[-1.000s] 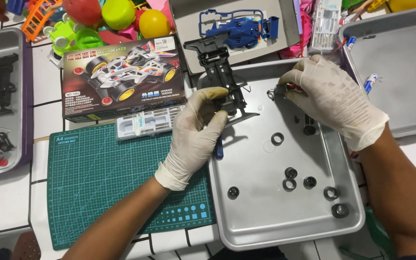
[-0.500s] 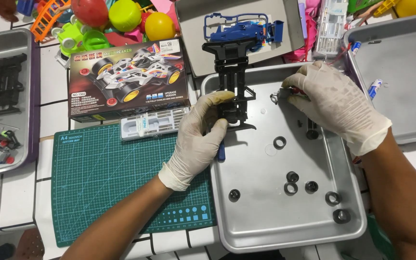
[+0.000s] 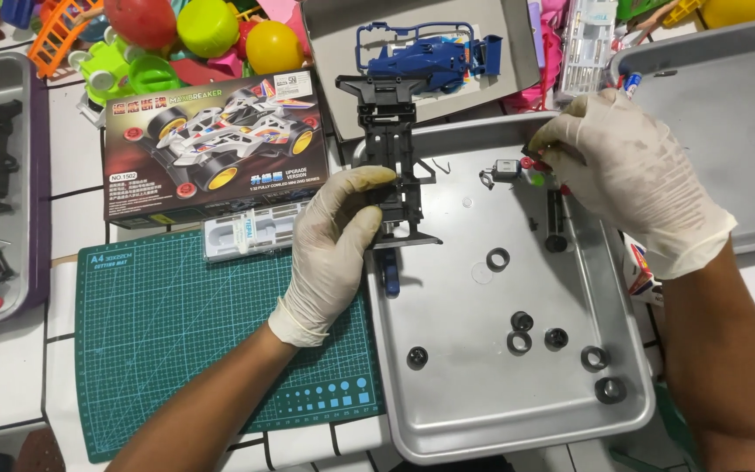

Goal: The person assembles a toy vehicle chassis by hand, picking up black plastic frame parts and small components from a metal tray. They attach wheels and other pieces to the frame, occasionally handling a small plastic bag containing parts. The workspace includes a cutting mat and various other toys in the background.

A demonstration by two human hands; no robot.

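Nearby, colourful rectangular box (image 3: 211,144) beside left hand (image 3: 332,249).

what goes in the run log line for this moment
left hand: holds black chassis | right hand: pinches small motor | over metal tray

It was a hobby workbench: a tiled worktop (image 3: 63,210) carried a cutting mat (image 3: 176,350), metal parts trays (image 3: 482,411) and a model-car kit box (image 3: 211,144).

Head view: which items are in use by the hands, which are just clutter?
In use:
left hand on black chassis
right hand at small motor
metal tray
loose black rings

Lying about:
model car box
green cutting mat
plastic toys
blue parts sprue
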